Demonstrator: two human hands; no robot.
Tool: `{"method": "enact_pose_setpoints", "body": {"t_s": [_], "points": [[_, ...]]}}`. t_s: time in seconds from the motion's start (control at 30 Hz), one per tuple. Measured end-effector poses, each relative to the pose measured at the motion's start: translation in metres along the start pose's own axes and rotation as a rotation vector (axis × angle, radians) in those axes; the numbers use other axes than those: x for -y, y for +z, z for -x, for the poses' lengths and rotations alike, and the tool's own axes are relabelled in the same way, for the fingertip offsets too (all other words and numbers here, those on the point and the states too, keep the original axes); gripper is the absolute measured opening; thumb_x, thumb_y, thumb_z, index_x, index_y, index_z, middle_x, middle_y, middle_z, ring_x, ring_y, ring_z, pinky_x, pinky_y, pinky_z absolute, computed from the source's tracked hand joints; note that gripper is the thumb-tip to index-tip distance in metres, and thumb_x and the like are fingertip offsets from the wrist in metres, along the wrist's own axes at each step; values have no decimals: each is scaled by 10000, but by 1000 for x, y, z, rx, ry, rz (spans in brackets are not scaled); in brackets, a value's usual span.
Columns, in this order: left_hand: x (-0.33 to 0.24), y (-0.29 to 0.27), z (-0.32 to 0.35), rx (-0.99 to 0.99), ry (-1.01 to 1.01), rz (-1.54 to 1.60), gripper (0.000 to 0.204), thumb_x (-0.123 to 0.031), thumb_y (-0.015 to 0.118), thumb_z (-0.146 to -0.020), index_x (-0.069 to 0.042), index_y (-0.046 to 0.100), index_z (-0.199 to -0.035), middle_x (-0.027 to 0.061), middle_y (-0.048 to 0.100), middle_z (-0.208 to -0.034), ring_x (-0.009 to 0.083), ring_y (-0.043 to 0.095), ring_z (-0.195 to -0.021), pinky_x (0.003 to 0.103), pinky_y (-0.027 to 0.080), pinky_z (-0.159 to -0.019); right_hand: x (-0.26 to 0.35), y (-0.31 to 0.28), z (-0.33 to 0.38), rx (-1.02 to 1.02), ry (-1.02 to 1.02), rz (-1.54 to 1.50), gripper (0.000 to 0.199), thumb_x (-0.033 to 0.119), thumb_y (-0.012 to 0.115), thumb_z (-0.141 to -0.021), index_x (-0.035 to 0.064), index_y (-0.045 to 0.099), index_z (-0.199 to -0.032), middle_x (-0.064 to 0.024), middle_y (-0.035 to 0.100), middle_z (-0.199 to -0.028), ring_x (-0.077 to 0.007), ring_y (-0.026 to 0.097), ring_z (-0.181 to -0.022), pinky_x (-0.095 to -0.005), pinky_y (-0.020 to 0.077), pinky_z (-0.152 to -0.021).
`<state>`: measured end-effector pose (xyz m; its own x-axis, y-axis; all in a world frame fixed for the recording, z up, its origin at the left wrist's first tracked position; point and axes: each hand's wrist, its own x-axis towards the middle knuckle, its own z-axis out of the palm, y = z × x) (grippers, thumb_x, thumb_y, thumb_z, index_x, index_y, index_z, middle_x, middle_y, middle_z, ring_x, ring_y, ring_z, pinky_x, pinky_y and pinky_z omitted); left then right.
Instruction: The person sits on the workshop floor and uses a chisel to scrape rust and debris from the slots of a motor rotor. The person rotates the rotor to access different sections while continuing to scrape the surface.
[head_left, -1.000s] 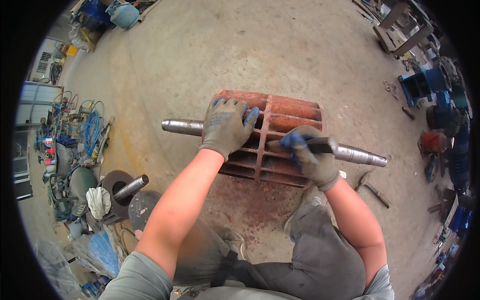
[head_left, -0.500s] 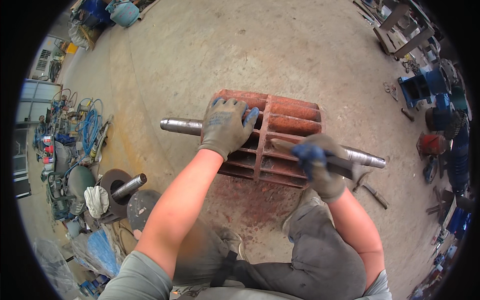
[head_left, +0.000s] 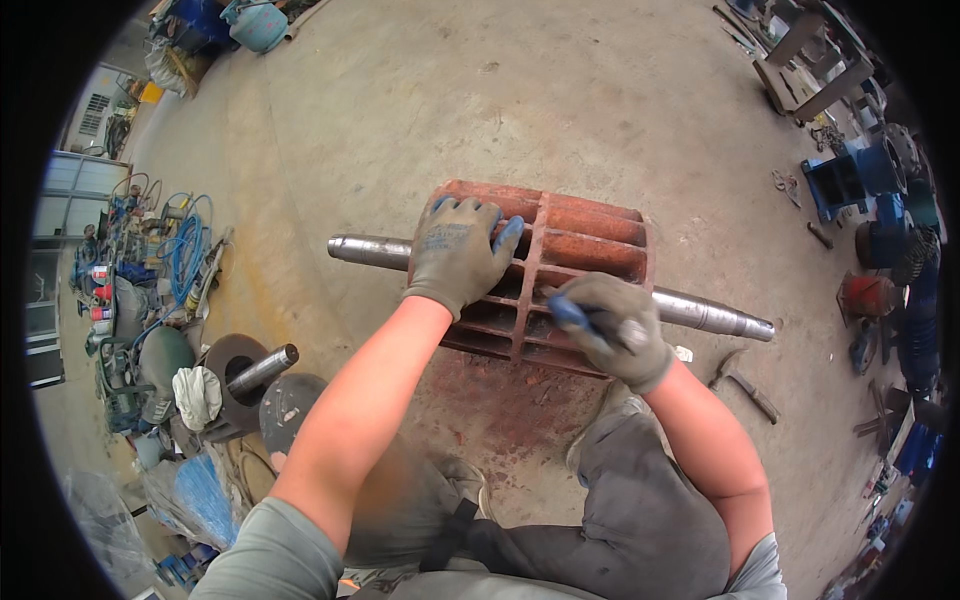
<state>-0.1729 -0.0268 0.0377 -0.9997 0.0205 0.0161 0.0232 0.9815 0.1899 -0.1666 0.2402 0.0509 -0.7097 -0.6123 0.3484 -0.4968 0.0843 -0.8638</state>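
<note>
A rusty red-brown vaned rotor (head_left: 590, 222) with a dividing rib lies on the floor before me. Its bare steel shaft (head_left: 710, 313) sticks out on both sides. My left hand (head_left: 460, 250), gloved in grey with blue fingertips, grips the rotor's left part, fingers over the vanes and thumb out to the side. Lower right, my gloved right hand (head_left: 615, 330) is closed round a dark-handled scraper-like tool, at the openings between the vanes. The glove hides most of this tool and motion blurs it, so its exact kind is unclear.
A hammer (head_left: 745, 387) lies on the floor right of my knee. Reddish flakes (head_left: 490, 400) cover the floor below the rotor. Left stand a flanged part with a shaft (head_left: 262, 370), a white rag (head_left: 196, 396) and blue hoses (head_left: 182, 255). Blue machine parts (head_left: 850, 180) line the right.
My right hand has shifted a little left and turned, and the tool's dark handle, visible before, is now mostly hidden. My left hand stays on the rotor.
</note>
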Motion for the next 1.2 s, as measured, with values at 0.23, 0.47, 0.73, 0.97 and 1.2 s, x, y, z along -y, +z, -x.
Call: {"method": "enact_pose_setpoints", "body": {"t_s": [0.23,0.47,0.73,0.97,1.2], "points": [[-2,-2,0,-24,-6,16,428,-456,592,-1125,-82,777,-1031,163,769,-1067,391,690,-1068,518,464,-1134,-5,6,3,5,90,79,207,60,839,-855,25,742,-1034,-165,784,-1066,-343,775,-930,-407,629,-811],[-1,-4,0,19,-23,11,438,-497,605,-1110,-104,791,-1058,168,777,-1104,370,696,-1119,509,453,-1160,-4,-1,-3,-119,-126,-81,235,49,834,-857,23,758,-1077,-150,783,-1070,-327,773,-936,-413,627,-827],[0,-1,3,-63,15,26,412,-455,612,-1117,-89,768,-1013,155,759,-1020,382,690,-1045,502,484,-1110,-6,1,-5,-101,-114,-152,225,61,863,-861,37,755,-1057,-151,774,-1058,-338,756,-879,-407,616,-768],[0,-4,2,17,-26,31,461,-505,600,-1114,-89,795,-1073,155,772,-1107,361,699,-1108,503,472,-1149,7,-7,1,-58,-165,119,257,60,871,-850,30,751,-1076,-179,776,-1064,-369,763,-900,-427,609,-788],[-1,-7,2,-22,-24,34,427,-483,626,-1103,-93,789,-1042,143,767,-1074,353,693,-1081,486,489,-1122,1,1,-8,117,-221,193,176,99,773,-856,43,756,-1022,-163,781,-1057,-367,770,-875,-461,615,-761]]}}
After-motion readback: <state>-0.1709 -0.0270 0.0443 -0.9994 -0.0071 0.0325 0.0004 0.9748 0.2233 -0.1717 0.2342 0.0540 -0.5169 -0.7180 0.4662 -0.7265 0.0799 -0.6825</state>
